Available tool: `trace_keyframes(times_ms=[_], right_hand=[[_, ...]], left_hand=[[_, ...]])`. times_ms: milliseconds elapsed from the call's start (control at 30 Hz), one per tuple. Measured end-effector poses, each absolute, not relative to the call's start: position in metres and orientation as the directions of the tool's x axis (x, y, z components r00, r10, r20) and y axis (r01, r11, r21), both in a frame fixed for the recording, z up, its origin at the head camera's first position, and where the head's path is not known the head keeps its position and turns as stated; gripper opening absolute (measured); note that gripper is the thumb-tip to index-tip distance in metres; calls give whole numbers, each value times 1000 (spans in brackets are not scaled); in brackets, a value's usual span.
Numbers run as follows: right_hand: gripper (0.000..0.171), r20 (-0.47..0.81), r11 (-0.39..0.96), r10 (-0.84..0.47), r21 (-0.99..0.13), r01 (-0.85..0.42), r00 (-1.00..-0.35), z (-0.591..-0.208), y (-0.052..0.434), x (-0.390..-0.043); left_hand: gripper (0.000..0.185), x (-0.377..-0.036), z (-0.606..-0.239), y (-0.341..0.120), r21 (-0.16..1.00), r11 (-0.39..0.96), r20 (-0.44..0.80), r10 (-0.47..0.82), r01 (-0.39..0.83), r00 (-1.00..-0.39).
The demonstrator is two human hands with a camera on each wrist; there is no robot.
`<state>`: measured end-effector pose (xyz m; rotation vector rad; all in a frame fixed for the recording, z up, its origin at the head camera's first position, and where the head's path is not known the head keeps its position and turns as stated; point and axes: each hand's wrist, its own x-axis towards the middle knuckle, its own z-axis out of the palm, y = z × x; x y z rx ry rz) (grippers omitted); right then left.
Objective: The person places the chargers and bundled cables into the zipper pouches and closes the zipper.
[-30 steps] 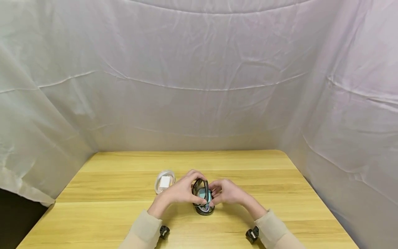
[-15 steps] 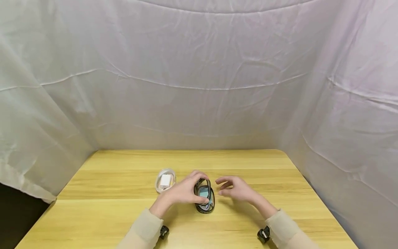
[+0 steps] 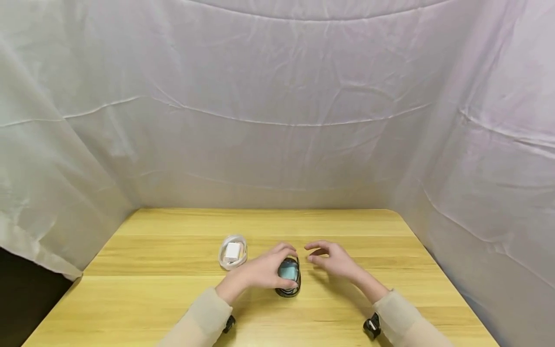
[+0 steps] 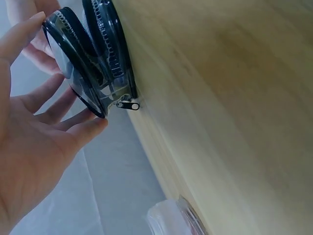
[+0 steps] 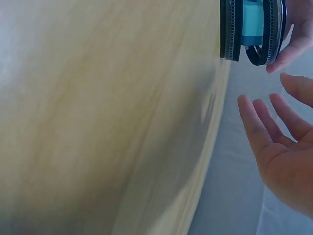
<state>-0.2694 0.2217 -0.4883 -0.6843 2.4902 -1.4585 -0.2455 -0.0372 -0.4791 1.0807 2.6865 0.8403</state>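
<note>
Case point(image 4: 85, 63), clear, blk-rimmed, unzipped, w/ teal block point(image 5: 253, 22) inside

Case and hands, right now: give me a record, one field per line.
case: on the table, black-rimmed, unzipped at least partway, halves parted
teal block: in the case
zip pull: at the case's edge
left hand: grips the case's upper half by its rim
right hand: apart from the case, holding nothing
white block: left of the case, within a pale ring
</note>
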Motion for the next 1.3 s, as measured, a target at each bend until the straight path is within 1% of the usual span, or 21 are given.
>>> trace_keyframes(times_ms=[133, 300, 567, 833, 1033, 1300], right_hand=[[39, 81, 382, -484, -876, -294, -871, -489, 221, -271], [40, 68, 376, -514, -878, -296, -855, -494, 218, -275], [35, 34, 386, -549, -876, -289, -835, -503, 211, -280], [33, -48, 327, -543, -932, -159, -839, -504, 199, -284], [32, -48, 362, -549, -914, -186, -835, -500, 195, -284], [28, -1, 429, -547, -859, -280, -837, -499, 192, -285]], left_hand=[[70, -245, -479, -34, 525, 599, 70, 678, 605, -732], [61, -243, -482, -33, 496, 614, 57, 682, 614, -729], [55, -239, -482, -33, 500, 643, 45, 649, 580, -759], [53, -238, -484, -35, 483, 648, 57, 648, 589, -760], [51, -236, -484, -36, 459, 645, 71, 659, 612, -748], [50, -235, -483, -37, 433, 656, 59, 663, 618, -746]])
